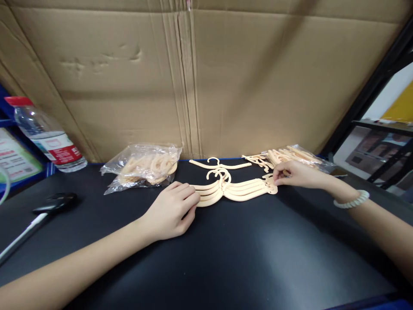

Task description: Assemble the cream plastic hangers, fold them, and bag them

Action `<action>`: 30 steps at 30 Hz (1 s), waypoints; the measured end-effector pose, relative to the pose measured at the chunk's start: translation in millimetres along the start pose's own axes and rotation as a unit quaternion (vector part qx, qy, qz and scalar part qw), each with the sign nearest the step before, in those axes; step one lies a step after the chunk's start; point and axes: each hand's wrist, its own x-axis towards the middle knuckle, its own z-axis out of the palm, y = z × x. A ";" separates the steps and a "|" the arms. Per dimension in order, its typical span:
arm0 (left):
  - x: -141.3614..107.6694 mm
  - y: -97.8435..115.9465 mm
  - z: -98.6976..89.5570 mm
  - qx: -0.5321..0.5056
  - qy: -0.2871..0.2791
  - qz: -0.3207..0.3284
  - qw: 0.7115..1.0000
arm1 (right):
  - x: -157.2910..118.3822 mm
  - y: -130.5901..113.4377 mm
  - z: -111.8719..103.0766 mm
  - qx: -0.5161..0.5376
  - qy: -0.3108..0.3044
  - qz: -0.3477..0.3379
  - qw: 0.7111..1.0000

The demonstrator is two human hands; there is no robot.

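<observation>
From here I see the hanger pile (222, 189) in front of the cardboard wall (251, 77). The left hand (174, 209) grips one end, probably to keep it still. The right hand (294, 173) pinches a little piece (271, 186) at the other end. One loose hanger (234, 166) lies nearer the wall, maybe out of the way.

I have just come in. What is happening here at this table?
A person's left hand covers the left ends of some hangers, while the right hand touches a small piece at their right ends. Another hanger lies just behind. A clear bag of pale pieces lies to the left, and a second bag to the right.
</observation>
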 end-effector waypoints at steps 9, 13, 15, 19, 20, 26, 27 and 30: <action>1.6 1.2 1.8 0.007 0.023 -0.051 0.998 | -0.9 -6.7 0.4 -0.029 0.013 -0.009 0.999; 2.0 1.3 1.4 0.001 0.034 -0.052 0.998 | -1.2 -7.8 2.0 -0.019 0.019 -0.014 1.000; 1.8 1.4 1.1 -0.003 0.035 -0.055 0.998 | -1.2 -9.1 3.2 -0.005 0.020 -0.016 1.000; 0.6 1.6 1.5 -0.017 0.035 -0.064 0.997 | -1.7 -14.1 4.4 0.006 0.027 -0.036 0.999; 0.3 1.6 1.7 -0.022 0.034 -0.066 0.997 | -2.0 -15.8 4.2 0.005 0.027 -0.041 0.999; 0.2 2.0 1.8 -0.050 0.030 -0.063 0.996 | -4.0 -26.8 5.5 0.034 -0.017 -0.079 0.996; 0.3 2.0 1.7 -0.051 0.030 -0.062 0.996 | -3.8 -28.2 7.1 0.031 -0.018 -0.091 0.995; 0.4 1.9 1.7 -0.053 0.031 -0.055 0.997 | -2.2 -30.7 13.7 0.005 0.009 -0.123 0.992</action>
